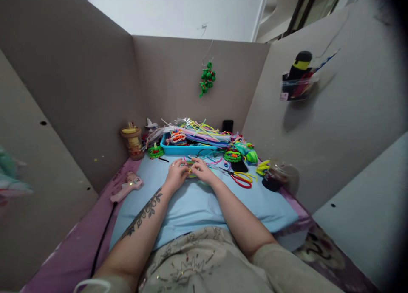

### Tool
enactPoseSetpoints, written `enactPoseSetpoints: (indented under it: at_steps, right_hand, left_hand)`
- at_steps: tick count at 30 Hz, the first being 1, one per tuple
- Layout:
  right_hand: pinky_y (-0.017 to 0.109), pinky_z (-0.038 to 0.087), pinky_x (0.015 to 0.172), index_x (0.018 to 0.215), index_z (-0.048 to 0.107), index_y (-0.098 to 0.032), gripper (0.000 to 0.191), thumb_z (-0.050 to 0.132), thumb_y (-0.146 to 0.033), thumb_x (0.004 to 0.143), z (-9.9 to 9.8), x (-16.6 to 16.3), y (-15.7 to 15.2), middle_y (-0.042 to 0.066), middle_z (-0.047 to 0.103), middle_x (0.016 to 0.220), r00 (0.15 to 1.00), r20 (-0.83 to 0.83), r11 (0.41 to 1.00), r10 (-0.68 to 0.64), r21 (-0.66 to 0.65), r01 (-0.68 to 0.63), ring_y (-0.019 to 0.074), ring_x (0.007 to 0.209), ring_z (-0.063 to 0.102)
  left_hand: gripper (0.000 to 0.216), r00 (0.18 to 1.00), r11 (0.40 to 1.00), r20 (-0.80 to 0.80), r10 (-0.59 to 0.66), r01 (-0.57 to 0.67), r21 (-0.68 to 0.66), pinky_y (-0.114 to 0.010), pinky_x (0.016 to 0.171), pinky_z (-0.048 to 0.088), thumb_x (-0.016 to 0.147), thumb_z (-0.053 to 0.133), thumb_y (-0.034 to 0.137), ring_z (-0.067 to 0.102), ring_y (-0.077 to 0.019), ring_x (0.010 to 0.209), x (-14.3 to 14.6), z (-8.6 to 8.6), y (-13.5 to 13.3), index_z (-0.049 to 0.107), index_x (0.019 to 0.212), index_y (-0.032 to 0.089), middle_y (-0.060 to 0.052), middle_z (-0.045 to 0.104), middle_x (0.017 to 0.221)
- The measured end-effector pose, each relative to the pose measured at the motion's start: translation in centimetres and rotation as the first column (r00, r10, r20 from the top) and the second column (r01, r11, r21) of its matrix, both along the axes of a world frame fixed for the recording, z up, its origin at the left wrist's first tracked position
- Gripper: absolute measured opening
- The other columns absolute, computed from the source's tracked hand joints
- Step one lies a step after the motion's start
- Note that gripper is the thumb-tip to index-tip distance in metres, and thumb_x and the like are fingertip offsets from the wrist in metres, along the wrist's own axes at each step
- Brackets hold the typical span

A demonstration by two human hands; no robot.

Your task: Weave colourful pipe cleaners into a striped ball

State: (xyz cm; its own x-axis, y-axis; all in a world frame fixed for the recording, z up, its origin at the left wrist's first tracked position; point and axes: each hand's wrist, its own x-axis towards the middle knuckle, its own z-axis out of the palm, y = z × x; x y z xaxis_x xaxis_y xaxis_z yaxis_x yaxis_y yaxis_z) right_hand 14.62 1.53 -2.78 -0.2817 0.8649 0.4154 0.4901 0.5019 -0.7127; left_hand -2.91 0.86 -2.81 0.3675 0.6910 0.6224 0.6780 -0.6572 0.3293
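Both my hands meet over the light blue cloth (188,208), in front of the tray. My left hand (177,173) has its fingers closed on a small yellow-green pipe-cleaner piece (192,175). From the other side my right hand (202,170) pinches the same piece; its exact shape is mostly hidden by the fingers. Loose pink and blue pipe-cleaner bits lie just behind the hands. Scissors with red and yellow handles (241,181) rest to the right of my right hand. A green pipe-cleaner figure (155,152) sits behind and left of my left hand.
A blue tray (188,150) heaped with pipe cleaners (207,136) stands at the back. On the left are a pink glue gun (128,190) with a black cord and a brown cup (134,144). A dark lidded cup (273,179) stands right; grey panels enclose three sides.
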Motion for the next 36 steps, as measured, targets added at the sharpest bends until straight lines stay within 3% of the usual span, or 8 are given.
enactPoseSetpoints:
  at_steps: [5,8,12,16,21,26,31,36]
  right_hand:
    - [0.039,0.033,0.104,0.068,0.064,-0.019,0.011,0.058,-0.023,0.075,0.2,0.2,0.2,0.009,0.051,0.124,0.994,-0.087,0.997,-0.063,-0.049,0.059,0.0224,0.121,0.046]
    - [0.046,0.027,0.106,0.065,0.063,-0.019,0.010,0.058,-0.021,0.074,0.8,0.4,-0.4,0.009,0.049,0.127,0.992,0.014,0.986,-0.127,0.107,0.125,0.0257,0.127,0.038]
    - [0.058,0.010,0.108,0.070,0.062,-0.020,0.011,0.055,-0.020,0.078,1.9,0.5,-1.5,0.007,0.048,0.131,0.966,0.198,0.941,-0.166,0.325,0.095,0.0279,0.134,0.025]
    - [0.053,0.018,0.107,0.076,0.064,-0.021,0.010,0.056,-0.022,0.081,2.4,0.6,-1.8,0.008,0.053,0.125,0.956,0.169,0.901,-0.242,0.404,0.157,0.0273,0.129,0.032]
    - [0.038,0.038,0.090,0.087,0.066,-0.020,0.014,0.051,-0.020,0.085,2.4,0.8,-2.1,0.008,0.063,0.094,0.967,0.086,0.887,-0.239,0.425,0.182,0.0224,0.097,0.050]
    - [0.038,0.036,0.087,0.091,0.069,-0.023,0.017,0.054,-0.019,0.085,2.0,0.0,-2.9,0.005,0.068,0.087,0.952,0.251,0.902,-0.174,0.429,0.052,0.0227,0.093,0.050]
    - [0.040,0.034,0.087,0.092,0.071,-0.026,0.016,0.060,-0.022,0.082,1.3,-0.5,-2.6,0.004,0.070,0.088,0.927,0.287,0.909,-0.241,0.401,0.112,0.0240,0.096,0.049]
    - [0.040,0.033,0.089,0.090,0.072,-0.027,0.014,0.060,-0.024,0.083,1.1,-0.4,-2.3,0.004,0.069,0.087,0.924,0.294,0.918,-0.245,0.376,0.124,0.0238,0.097,0.047]
  left_hand:
    - [0.008,0.999,1.000,-0.041,0.010,-0.009,0.014,-0.049,0.098,0.036,0.076,0.064,0.021,0.045,-0.0278,0.118,0.1,0.4,-0.5,0.070,0.083,0.023,-0.007,0.059,0.113]
    - [0.008,0.998,1.000,-0.057,-0.004,0.004,0.009,-0.049,0.098,0.036,0.075,0.066,0.021,0.044,-0.0281,0.118,0.3,0.7,-0.8,0.070,0.081,0.023,-0.006,0.059,0.114]
    - [0.006,0.999,1.000,-0.044,-0.024,0.023,-0.006,-0.049,0.099,0.036,0.075,0.066,0.022,0.044,-0.0275,0.118,0.4,0.7,-0.8,0.069,0.080,0.022,-0.007,0.058,0.114]
    - [0.007,1.000,0.999,0.016,-0.016,0.017,-0.043,-0.048,0.099,0.038,0.076,0.065,0.020,0.046,-0.0264,0.115,0.2,0.2,-0.4,0.067,0.082,0.020,-0.008,0.056,0.112]
    - [0.020,0.991,0.990,0.128,-0.040,0.057,-0.129,-0.041,0.097,0.044,0.073,0.063,0.013,0.052,-0.0228,0.110,-0.1,-0.2,-0.1,0.062,0.093,0.018,-0.009,0.053,0.112]
    - [0.025,0.983,0.983,0.176,-0.054,0.084,-0.165,-0.036,0.097,0.045,0.074,0.062,0.014,0.053,-0.0208,0.111,-0.2,-0.3,0.0,0.061,0.098,0.019,-0.008,0.053,0.114]
    - [0.030,0.988,0.975,0.140,-0.064,0.092,-0.205,-0.038,0.093,0.046,0.074,0.066,0.020,0.055,-0.0218,0.104,-0.3,-0.3,0.1,0.058,0.103,0.019,-0.008,0.057,0.107]
    - [0.028,0.994,0.974,0.105,-0.020,0.043,-0.222,-0.034,0.087,0.048,0.073,0.059,0.009,0.057,-0.0208,0.099,-0.3,-0.1,0.0,0.059,0.099,0.018,-0.007,0.060,0.102]
